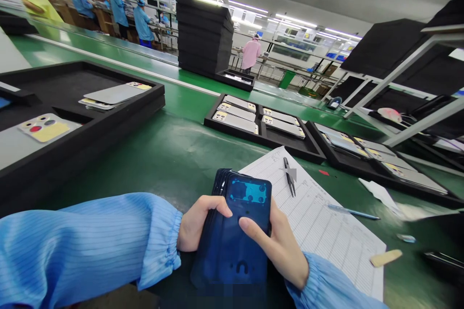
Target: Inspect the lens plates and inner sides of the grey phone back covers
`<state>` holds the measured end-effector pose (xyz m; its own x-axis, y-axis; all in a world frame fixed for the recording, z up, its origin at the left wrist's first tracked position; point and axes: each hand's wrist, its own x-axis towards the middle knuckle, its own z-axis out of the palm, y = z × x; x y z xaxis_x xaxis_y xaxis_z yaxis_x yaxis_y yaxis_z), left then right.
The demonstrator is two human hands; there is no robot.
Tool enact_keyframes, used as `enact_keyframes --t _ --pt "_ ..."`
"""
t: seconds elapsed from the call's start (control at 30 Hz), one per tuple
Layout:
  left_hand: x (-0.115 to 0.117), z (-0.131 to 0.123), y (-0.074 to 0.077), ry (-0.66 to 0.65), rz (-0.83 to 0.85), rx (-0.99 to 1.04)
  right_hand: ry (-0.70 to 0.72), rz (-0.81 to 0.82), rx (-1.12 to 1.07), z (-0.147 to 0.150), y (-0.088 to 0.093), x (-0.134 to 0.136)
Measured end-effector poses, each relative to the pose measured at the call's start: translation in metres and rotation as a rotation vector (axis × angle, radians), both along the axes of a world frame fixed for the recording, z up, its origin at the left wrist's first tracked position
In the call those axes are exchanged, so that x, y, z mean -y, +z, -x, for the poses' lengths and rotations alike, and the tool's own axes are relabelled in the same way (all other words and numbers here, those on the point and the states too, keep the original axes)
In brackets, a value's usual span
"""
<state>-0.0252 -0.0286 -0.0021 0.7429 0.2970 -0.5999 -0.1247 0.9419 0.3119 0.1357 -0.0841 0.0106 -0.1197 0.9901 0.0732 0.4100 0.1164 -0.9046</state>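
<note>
A stack of dark blue phone back covers (250,246) is held upright, slightly fanned, close to the front edge of the table. The top cover carries a light blue patch around its camera cutouts. My left hand (199,219) grips the stack from the left, thumb lying on the front cover. From the right, my right hand (281,236) wraps around the edge, its thumb also on the front. The fingers behind the stack are hidden. Just beyond lies a printed sheet (319,231) with black tweezers (289,176) on it.
Black foam trays with pale phone covers stand at left (119,130), centre (268,142) and right (384,174). A pen (355,211) and a tan stick (386,258) lie at right. Behind them rises a tall black foam stack (203,34). Several co-workers work farther back.
</note>
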Motion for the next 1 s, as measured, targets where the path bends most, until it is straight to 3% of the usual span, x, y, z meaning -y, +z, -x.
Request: enact_keyframes --t 0.2,0.33,0.6,0.83,1.0 --pt "-0.002 -0.002 0.002 0.057 0.038 0.067 -0.093 0.142 -0.021 -0.010 0.003 -0.008" --pt "-0.001 -0.002 0.005 0.080 0.030 -0.003 -0.147 0.176 -0.161 -0.014 0.009 -0.009" --pt "0.000 -0.002 0.004 0.106 -0.007 -0.131 -0.285 -0.002 -0.259 -0.018 0.019 -0.012" --pt "0.001 -0.001 0.001 0.077 -0.069 -0.155 -0.564 -0.225 -0.023 -0.041 0.012 -0.021" --pt "0.003 -0.001 0.002 0.053 -0.106 -0.191 -0.473 -0.275 0.077 -0.042 0.003 -0.021"
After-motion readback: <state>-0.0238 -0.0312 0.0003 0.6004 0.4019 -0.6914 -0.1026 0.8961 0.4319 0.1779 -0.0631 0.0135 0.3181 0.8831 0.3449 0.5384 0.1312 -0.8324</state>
